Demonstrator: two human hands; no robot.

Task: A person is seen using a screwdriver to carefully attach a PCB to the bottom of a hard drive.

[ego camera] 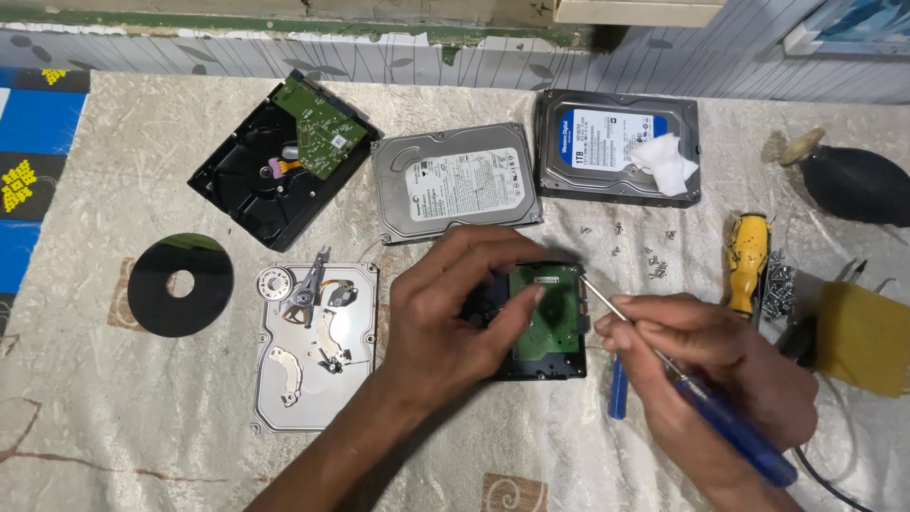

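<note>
Steadying a small hard drive (pixel 542 322) at centre frame, the left hand (pixel 455 313) lies over it, fingers curled round its edges. The right hand (pixel 706 370), lower right, pinches a blue screwdriver (pixel 682 379), its tip at the green circuit board's (pixel 548 308) right edge. Keeping the tip seated squarely and the drive flat on the cloth-covered table (pixel 114 427) would likely prevent slipping.
</note>
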